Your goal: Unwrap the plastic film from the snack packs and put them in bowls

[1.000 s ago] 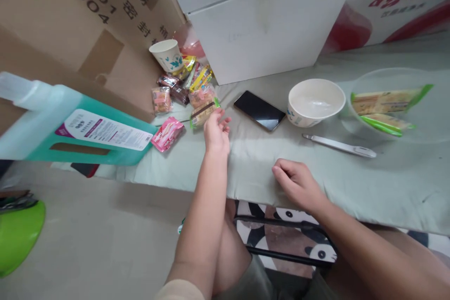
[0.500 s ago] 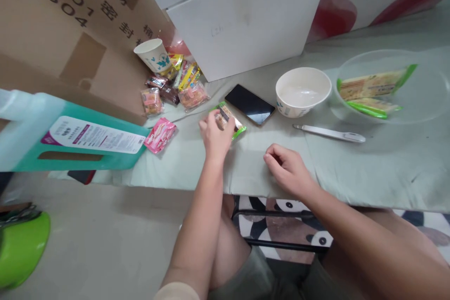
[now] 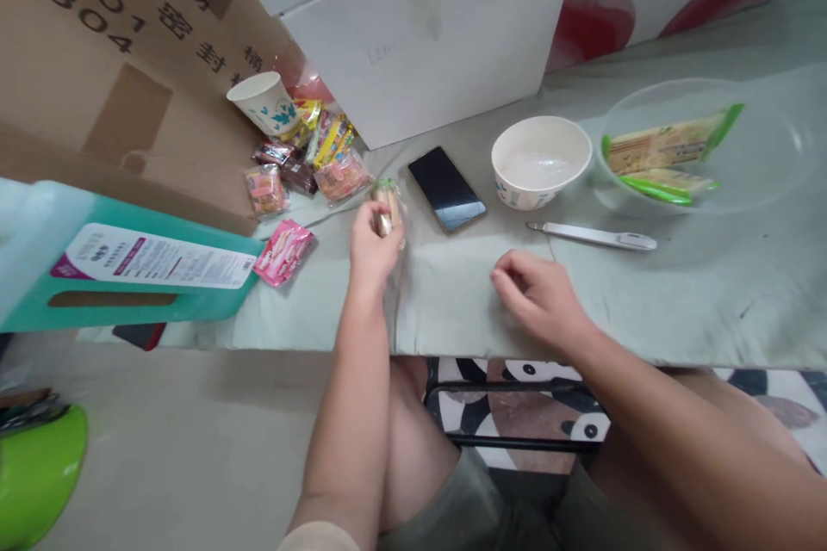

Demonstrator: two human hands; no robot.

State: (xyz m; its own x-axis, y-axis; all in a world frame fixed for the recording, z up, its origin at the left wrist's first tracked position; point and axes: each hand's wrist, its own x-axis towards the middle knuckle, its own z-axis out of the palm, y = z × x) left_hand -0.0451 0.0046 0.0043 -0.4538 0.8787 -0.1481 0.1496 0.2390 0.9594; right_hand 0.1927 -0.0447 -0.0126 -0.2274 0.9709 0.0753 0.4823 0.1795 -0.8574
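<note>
My left hand [image 3: 375, 243] is closed on a small clear snack packet [image 3: 386, 196] with a green edge, held on its side by the fingers and thumb. My right hand [image 3: 541, 297] rests curled at the table's front, with nothing visible in it. Between and beyond the hands lies a black phone [image 3: 445, 189]. Just left of the held packet, several wrapped snacks [image 3: 342, 176] lie in a pile. A pink snack packet [image 3: 284, 252] is set apart nearer the front. A white paper bowl [image 3: 541, 164] stands past my right hand.
A slim white tool [image 3: 594, 236] lies before the bowl. Right of it, a clear plastic bowl [image 3: 775, 181] holds two green-edged packets [image 3: 672, 142]. A paper cup [image 3: 262, 103] tilts on the snack pile. Boxes [image 3: 439, 43] line the back; a teal jug [image 3: 213, 303] stands left.
My left hand has moved left with the snack packet, away from the phone, and the packet has turned from lying flat to on its side. The right hand stays curled. The view has shifted slightly.
</note>
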